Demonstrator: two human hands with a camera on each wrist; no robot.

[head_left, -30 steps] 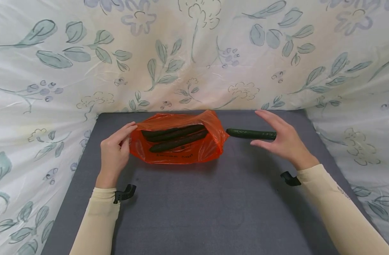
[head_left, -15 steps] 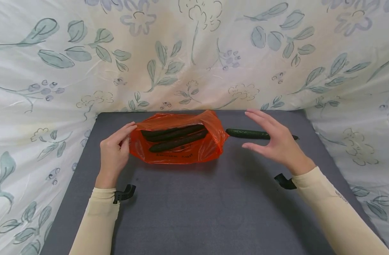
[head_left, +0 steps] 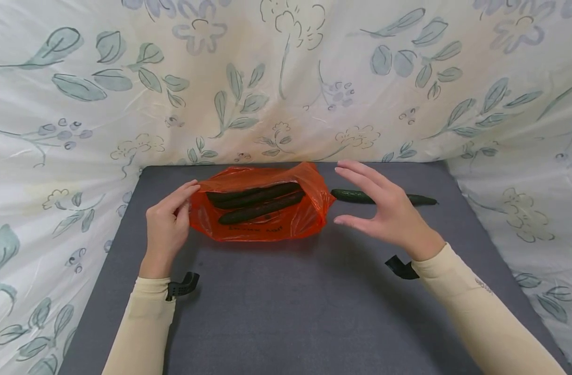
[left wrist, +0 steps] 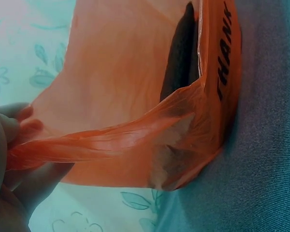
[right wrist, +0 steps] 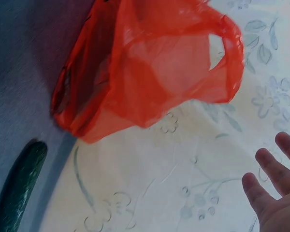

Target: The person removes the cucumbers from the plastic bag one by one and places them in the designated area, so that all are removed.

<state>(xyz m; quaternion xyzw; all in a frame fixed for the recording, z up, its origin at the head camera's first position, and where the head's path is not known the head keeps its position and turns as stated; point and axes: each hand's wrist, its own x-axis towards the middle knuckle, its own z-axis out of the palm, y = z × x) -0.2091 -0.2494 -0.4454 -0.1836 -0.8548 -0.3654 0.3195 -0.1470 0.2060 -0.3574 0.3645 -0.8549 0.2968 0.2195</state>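
Note:
A red plastic bag point(head_left: 255, 233) lies open toward me at the back of the table, with several dark green cucumbers point(head_left: 262, 197) inside. My left hand point(head_left: 168, 227) pinches the bag's left edge; in the left wrist view its fingers point(left wrist: 43, 186) hold the gathered orange-red plastic. Black lettering marks the bag's front. To the right of the bag a single cucumber point(head_left: 422, 200) lies on the table, its tip near the bag's corner. My right hand point(head_left: 389, 213) hovers over that cucumber, thumb and fingers spread, holding nothing, and hides its middle part.
The dark grey table point(head_left: 276, 302) ends at the back against a floral curtain point(head_left: 286, 104), which also hangs at both sides. One handle loop point(right wrist: 232, 63) of the bag stands up in the right wrist view. Each wrist carries a small black camera mount point(head_left: 184, 285).
My right hand has moved left along the loose cucumber toward the bag, uncovering the cucumber's right end. The left hand and the bag stay in place.

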